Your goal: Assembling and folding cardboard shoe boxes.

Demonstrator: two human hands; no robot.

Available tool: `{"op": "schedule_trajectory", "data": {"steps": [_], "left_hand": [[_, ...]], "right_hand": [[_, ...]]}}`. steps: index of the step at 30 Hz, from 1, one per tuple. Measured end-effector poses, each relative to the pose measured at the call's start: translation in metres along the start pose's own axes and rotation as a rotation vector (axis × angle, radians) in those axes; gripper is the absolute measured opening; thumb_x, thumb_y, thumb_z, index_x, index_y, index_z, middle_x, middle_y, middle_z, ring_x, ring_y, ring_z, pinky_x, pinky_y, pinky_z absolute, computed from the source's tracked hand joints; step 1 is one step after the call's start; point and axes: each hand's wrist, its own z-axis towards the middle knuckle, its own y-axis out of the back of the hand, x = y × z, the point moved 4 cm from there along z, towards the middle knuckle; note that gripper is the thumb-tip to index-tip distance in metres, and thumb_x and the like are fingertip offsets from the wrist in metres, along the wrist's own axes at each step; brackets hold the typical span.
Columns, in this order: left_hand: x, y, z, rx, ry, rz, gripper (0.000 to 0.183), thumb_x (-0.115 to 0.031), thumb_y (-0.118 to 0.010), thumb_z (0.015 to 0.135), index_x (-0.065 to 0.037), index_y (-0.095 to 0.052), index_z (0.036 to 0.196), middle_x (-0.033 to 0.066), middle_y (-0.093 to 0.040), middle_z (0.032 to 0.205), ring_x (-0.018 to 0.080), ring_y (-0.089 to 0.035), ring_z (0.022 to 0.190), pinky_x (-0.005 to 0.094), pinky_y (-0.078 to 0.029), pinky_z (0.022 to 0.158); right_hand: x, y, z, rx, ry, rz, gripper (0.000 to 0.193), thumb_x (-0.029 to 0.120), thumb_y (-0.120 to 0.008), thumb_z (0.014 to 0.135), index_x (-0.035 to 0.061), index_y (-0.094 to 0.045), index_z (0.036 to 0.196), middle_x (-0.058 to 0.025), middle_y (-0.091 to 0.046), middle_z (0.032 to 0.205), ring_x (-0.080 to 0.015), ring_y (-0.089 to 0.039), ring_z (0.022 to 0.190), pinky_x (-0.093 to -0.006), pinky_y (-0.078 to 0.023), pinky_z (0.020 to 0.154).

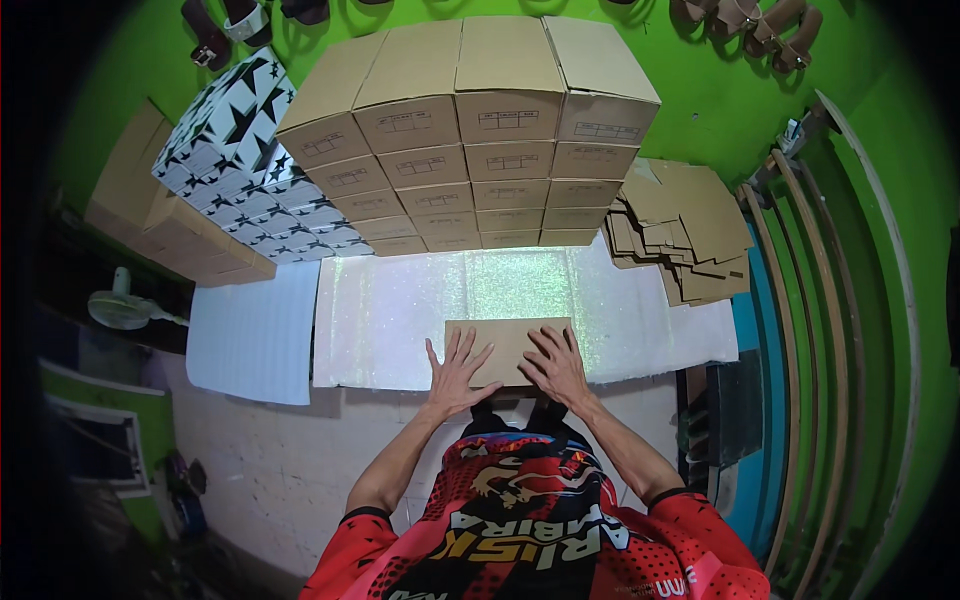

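A closed brown cardboard box (505, 335) lies at the near edge of the shimmering white table (390, 310), right in front of my body. Flat on the left part of its top rests my left hand (461, 372), fingers spread. My right hand (553, 365) presses on the right part in the same way, its fingers also apart. Neither hand is wrapped round anything. The underside of the box and its near side are mostly hidden.
Stacked brown boxes (470, 130) stand along the table's far side. White boxes with black stars (240, 150) are piled at the left. Flattened cardboard sheets (690, 225) lie at the right. Sandals (770, 30) hang on the green wall; a fan (122, 305) stands far left.
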Motion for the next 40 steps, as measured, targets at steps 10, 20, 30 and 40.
{"op": "schedule_trajectory", "data": {"steps": [10,20,30,40], "left_hand": [[-0.004,0.001,0.001,0.066,-0.032,0.033,0.093,-0.08,-0.061,0.086,-0.028,-0.046,0.162,0.0096,-0.018,0.178,0.0348,-0.009,0.164,0.0814,0.012,0.116],[0.002,0.005,0.014,0.095,-0.001,-0.097,0.088,-0.073,-0.077,0.075,-0.015,-0.06,0.139,0.0182,-0.012,0.177,0.0389,-0.005,0.164,0.0826,0.01,0.115],[0.004,0.027,0.047,0.167,-0.149,0.087,0.143,-0.083,-0.083,0.051,-0.02,-0.03,0.168,0.0235,-0.022,0.171,0.0462,-0.012,0.16,0.0846,-0.004,0.115],[0.02,0.008,0.04,0.023,-0.1,-0.148,0.114,-0.081,-0.065,0.083,-0.02,-0.024,0.17,0.0193,-0.012,0.177,0.0418,-0.01,0.163,0.0751,0.004,0.123]], "right_hand": [[-0.029,-0.028,0.049,0.148,-0.147,-0.111,0.078,0.065,-0.07,0.09,0.0157,-0.059,0.15,-0.0141,-0.038,0.168,-0.0386,-0.029,0.157,-0.0641,-0.013,0.128],[-0.025,-0.016,0.049,0.267,-0.179,0.037,0.094,0.076,-0.066,0.087,0.0119,-0.053,0.155,-0.0141,-0.036,0.169,-0.0384,-0.028,0.158,-0.0621,-0.01,0.129],[-0.015,-0.003,0.047,0.619,0.106,-0.086,0.127,0.071,-0.087,0.057,0.0241,-0.038,0.164,-0.0217,-0.024,0.171,-0.0456,-0.027,0.155,-0.0731,-0.015,0.124],[-0.022,-0.02,0.026,0.306,0.06,-0.122,0.106,0.077,-0.071,0.079,0.0229,-0.04,0.165,-0.0162,-0.016,0.177,-0.0424,-0.015,0.162,-0.0691,-0.006,0.127]]}}
